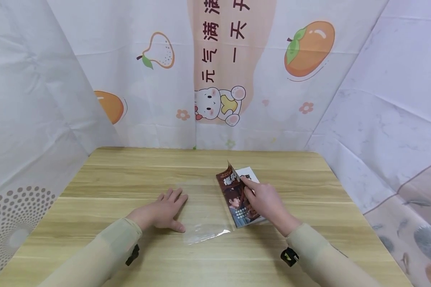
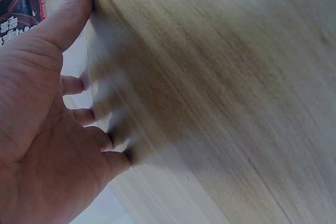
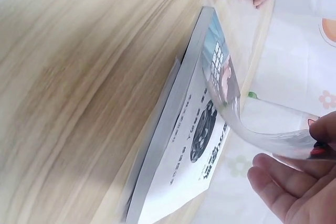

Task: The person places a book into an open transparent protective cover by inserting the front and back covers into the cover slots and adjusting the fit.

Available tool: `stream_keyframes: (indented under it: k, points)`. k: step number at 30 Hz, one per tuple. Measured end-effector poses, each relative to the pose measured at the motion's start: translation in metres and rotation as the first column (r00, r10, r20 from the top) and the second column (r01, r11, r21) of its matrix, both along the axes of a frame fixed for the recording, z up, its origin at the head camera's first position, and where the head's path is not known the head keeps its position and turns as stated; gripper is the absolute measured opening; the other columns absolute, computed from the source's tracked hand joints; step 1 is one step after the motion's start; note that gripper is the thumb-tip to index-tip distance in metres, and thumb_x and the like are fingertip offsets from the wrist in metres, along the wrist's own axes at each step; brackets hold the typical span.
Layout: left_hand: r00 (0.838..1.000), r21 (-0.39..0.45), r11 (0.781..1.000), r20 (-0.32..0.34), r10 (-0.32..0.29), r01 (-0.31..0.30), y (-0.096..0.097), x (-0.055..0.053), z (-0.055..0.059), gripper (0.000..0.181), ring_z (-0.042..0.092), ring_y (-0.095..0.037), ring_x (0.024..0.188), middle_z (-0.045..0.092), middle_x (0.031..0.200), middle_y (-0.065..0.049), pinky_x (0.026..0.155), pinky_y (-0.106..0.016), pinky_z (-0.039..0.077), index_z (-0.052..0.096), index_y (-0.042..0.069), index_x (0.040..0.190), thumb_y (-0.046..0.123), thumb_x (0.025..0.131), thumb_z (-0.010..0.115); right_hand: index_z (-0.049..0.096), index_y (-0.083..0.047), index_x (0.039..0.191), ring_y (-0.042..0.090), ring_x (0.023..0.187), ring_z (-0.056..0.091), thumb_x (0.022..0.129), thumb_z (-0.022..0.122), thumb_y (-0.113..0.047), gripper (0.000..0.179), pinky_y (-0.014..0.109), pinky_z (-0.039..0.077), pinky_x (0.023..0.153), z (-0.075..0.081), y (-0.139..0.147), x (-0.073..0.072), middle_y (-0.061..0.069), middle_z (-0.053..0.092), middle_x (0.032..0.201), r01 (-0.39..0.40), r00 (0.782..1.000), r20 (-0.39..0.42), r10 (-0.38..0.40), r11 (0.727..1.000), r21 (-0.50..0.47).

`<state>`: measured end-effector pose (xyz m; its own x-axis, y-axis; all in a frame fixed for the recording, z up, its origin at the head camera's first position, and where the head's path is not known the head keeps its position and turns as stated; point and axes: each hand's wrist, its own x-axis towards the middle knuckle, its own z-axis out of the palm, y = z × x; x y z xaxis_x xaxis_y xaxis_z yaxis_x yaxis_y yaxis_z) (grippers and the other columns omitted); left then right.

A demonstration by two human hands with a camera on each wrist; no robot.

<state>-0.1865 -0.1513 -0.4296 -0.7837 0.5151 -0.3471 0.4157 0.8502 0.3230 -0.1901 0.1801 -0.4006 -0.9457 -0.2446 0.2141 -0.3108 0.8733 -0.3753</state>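
Observation:
A paperback book (image 1: 237, 203) with a brown and blue illustrated cover lies right of the table's middle. My right hand (image 1: 269, 203) pinches the outer edge of its front cover and holds it raised and bent, baring a white printed page (image 3: 181, 156). In the right wrist view the lifted cover (image 3: 247, 136) curves up to the thumb and fingers. A clear plastic sheet (image 1: 204, 211) lies flat beside the book, to its left. My left hand (image 1: 165, 211) rests with fingers spread at the sheet's left edge, its thumb and fingertips along that edge in the left wrist view.
The light wood-grain table (image 1: 104, 191) ends at a printed curtain (image 1: 129, 91) with fruit and a cartoon figure. Pale cloth also hangs on the left and right sides. Dark wrist devices (image 1: 289, 257) sit under both sleeves.

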Motion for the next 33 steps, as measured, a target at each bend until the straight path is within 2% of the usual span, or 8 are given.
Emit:
stream_keyframes:
  k: [4,5,9,13,18,24,33]
  points:
    - [1.0,0.001,1.0,-0.003,-0.001,0.001,-0.0011,0.0008,0.0005,0.104,0.009,-0.054,0.152,0.011,0.167,-0.028,0.12,-0.068,0.015,0.026,0.001,0.16,0.054,0.086,0.076,0.069,-0.008,0.133,0.014,0.047,0.044,0.1,0.062,-0.013,0.035,0.032,0.04,0.047,-0.0007,-0.0032,0.0005,0.022,0.072,0.078,-0.015,0.999,-0.05,0.014,1.0,-0.009]
    - [1.0,0.0,1.0,-0.003,-0.002,0.002,-0.0009,0.0009,0.0007,0.104,0.009,-0.054,0.152,0.011,0.167,-0.028,0.12,-0.068,0.015,0.026,0.001,0.16,0.054,0.086,0.076,0.071,-0.007,0.13,0.013,0.048,0.046,0.099,0.063,-0.012,0.032,0.031,0.042,0.048,-0.0012,-0.0035,0.0007,0.021,0.074,0.084,-0.019,0.997,-0.073,0.019,1.0,-0.004]
    - [1.0,0.002,1.0,-0.001,-0.002,0.002,-0.0004,0.0014,0.0025,0.104,0.009,-0.055,0.151,0.012,0.166,-0.029,0.119,-0.068,0.015,0.026,0.0,0.159,0.053,0.086,0.077,0.076,-0.003,0.115,0.012,0.051,0.056,0.098,0.066,-0.01,0.021,0.032,0.051,0.051,-0.0025,-0.0051,0.0005,0.016,0.076,0.084,-0.029,0.99,-0.136,0.031,0.999,0.016]
    - [1.0,0.0,1.0,-0.004,-0.007,0.007,-0.0001,0.0007,0.0031,0.104,0.009,-0.055,0.151,0.011,0.166,-0.029,0.119,-0.068,0.014,0.026,0.0,0.159,0.053,0.086,0.076,0.076,-0.003,0.095,0.01,0.05,0.056,0.096,0.068,-0.01,0.01,0.03,0.051,0.05,-0.0035,-0.0051,-0.0001,0.009,0.073,0.072,-0.016,0.985,-0.17,0.02,1.0,0.022]
    - [1.0,-0.01,1.0,-0.007,-0.015,0.015,0.0004,-0.0003,0.002,0.104,0.009,-0.055,0.151,0.012,0.166,-0.029,0.119,-0.068,0.015,0.026,0.0,0.159,0.054,0.086,0.076,0.068,-0.006,0.077,0.009,0.047,0.047,0.095,0.071,-0.012,0.019,0.028,0.043,0.045,-0.0035,-0.0035,0.0004,0.0,0.06,0.058,0.0,0.983,-0.185,0.008,0.999,0.044]
    - [1.0,-0.01,1.0,-0.002,-0.016,0.016,-0.0001,-0.0012,0.0013,0.104,0.009,-0.055,0.151,0.011,0.166,-0.03,0.119,-0.069,0.015,0.025,0.0,0.159,0.054,0.086,0.076,0.061,-0.01,0.069,0.009,0.046,0.044,0.093,0.073,-0.012,0.027,0.026,0.041,0.043,-0.0032,-0.0039,0.0013,-0.003,0.055,0.055,0.0,0.977,-0.212,0.014,0.998,0.068]
    - [1.0,-0.019,1.0,0.002,-0.021,0.021,-0.0003,-0.0021,0.0002,0.103,0.008,-0.056,0.151,0.01,0.166,-0.029,0.119,-0.069,0.015,0.025,0.0,0.16,0.054,0.087,0.075,0.058,-0.01,0.069,0.012,0.045,0.044,0.091,0.075,-0.011,0.028,0.03,0.039,0.042,-0.0034,-0.0065,0.003,-0.001,0.054,0.054,-0.005,0.963,-0.267,0.029,0.996,0.087]
